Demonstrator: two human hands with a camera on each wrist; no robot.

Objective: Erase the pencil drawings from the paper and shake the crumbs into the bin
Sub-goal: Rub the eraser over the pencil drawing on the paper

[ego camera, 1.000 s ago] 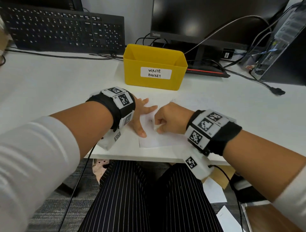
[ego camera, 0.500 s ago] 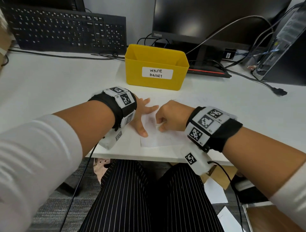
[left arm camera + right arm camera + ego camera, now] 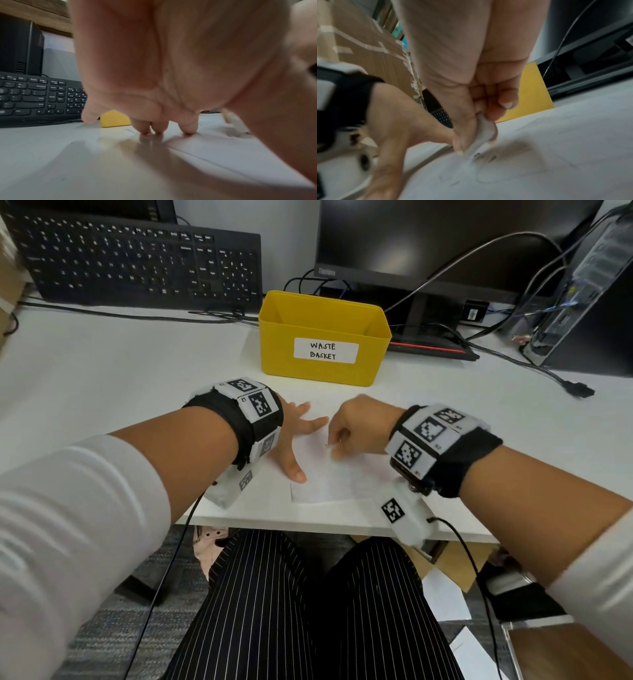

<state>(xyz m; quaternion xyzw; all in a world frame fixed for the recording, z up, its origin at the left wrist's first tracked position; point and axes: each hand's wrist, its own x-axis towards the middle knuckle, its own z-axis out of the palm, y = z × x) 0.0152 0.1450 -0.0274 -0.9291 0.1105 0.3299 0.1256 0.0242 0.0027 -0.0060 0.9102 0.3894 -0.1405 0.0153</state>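
Note:
A white sheet of paper (image 3: 329, 477) with faint pencil lines (image 3: 481, 178) lies near the desk's front edge. My left hand (image 3: 298, 436) lies flat on its left part, fingers spread and straight, fingertips (image 3: 159, 129) pressing down. My right hand (image 3: 356, 429) is curled and pinches a small white eraser (image 3: 483, 134) between thumb and fingers, its tip on the paper among dark crumbs (image 3: 477, 155). The yellow bin (image 3: 322, 337), labelled "WASTE BASKET", stands just behind the paper and looks empty.
A black keyboard (image 3: 137, 258) leans at the back left with cables (image 3: 137, 316) in front of it. A monitor (image 3: 445, 241) stands behind the bin, and a computer tower (image 3: 589, 292) with a loose plug (image 3: 579, 388) is at the right. The desk edge (image 3: 308, 525) is close below the paper.
My right hand with the eraser has shifted slightly up and away across the paper while rubbing. The left hand stays flat on the sheet.

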